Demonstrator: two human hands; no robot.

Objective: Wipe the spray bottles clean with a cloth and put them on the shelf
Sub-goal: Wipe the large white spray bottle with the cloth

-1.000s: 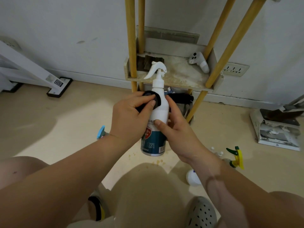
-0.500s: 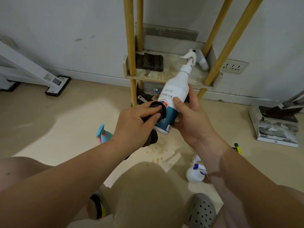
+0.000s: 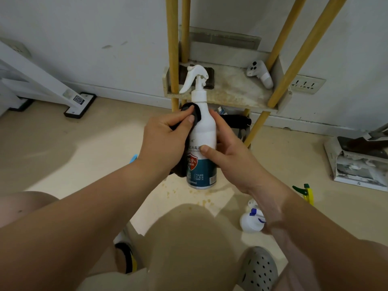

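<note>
The left hand (image 3: 165, 141) pinches a dark cloth (image 3: 192, 114) against the bottle (image 3: 202, 133) shoulder, apparently to scrub it. The right hand (image 3: 233, 158) curls round the bottle, holding it upright above the floor (image 3: 84, 148), before the shelf (image 3: 231, 95), steadying it for wiping.

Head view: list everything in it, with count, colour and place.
spray bottle: one, white with teal label, held upright at centre
cloth: one, black, against the bottle's shoulder
shelf: one, beige board on yellow poles, by the wall
controller: one, white, on shelf, right
floor bottles: three, partly hidden; blue-topped left, white-and-blue and green-yellow right
wall socket: one, white, right of shelf
torn box: one, white, floor far right
shoes: two, grey clog and black-yellow, bottom
left hand: holds cloth
right hand: grips bottle
</note>
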